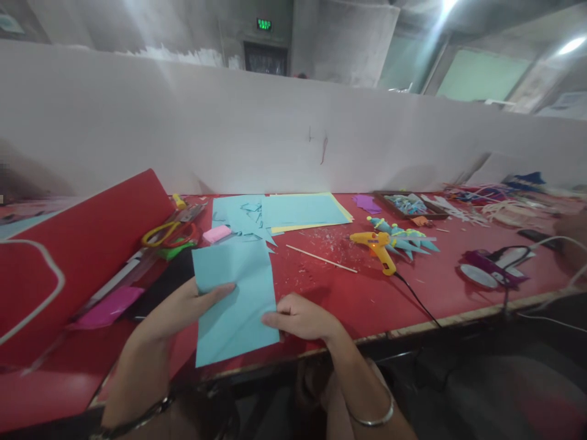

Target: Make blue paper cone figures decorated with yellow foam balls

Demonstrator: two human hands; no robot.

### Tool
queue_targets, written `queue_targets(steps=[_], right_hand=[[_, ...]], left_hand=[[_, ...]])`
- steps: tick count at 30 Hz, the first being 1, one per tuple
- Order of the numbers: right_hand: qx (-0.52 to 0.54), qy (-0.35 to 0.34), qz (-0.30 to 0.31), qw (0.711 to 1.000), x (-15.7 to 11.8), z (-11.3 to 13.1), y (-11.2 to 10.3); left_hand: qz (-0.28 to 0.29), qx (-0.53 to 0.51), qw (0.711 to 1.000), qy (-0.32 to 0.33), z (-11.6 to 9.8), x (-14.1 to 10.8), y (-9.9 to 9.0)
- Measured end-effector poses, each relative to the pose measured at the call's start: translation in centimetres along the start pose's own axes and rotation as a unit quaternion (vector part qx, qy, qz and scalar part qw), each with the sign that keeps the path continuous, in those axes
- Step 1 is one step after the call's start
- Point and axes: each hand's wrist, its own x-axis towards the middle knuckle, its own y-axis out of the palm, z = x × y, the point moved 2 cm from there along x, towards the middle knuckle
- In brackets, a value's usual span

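Note:
A light blue sheet of paper (236, 330) is held over the near edge of the red table. My left hand (199, 302) grips its left side, thumb on top and the other fingers hidden beneath. At the right edge, my right hand (298, 316) pinches the same sheet between thumb and curled fingers. Just beyond the sheet lie a pink eraser-like block (217, 234) and blue paper scraps (250, 212). A thin wooden stick (321, 258) rests on the table past my right hand.
A yellow glue gun (376, 247) with a black cord lies right of centre, before blue spiky paper pieces (415, 240). Larger blue sheets (302, 211) lie at the back. Scissors (160, 234) and a red board (92, 263) are left. A purple device (498, 269) sits right.

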Motion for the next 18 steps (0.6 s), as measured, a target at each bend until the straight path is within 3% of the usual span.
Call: queue_targets(steps=[4, 9, 14, 18], right_hand=[[0.011, -0.046, -0.122, 0.991, 0.2, 0.26, -0.27], [-0.011, -0.025, -0.113, 0.993, 0.16, 0.2, -0.38], [-0.027, -0.029, -0.093, 0.995, 0.03, 0.14, -0.39], [-0.019, -0.009, -0.142, 0.99, 0.14, -0.07, -0.6]], left_hand=[[0.068, 0.04, 0.997, 0.012, -0.04, 0.1, 0.66], [0.088, 0.045, 0.995, 0.011, 0.13, 0.05, 0.81], [0.067, 0.032, 0.997, 0.008, -0.18, 0.13, 0.75], [0.083, 0.115, 0.989, 0.052, -0.53, 0.32, 1.13]])
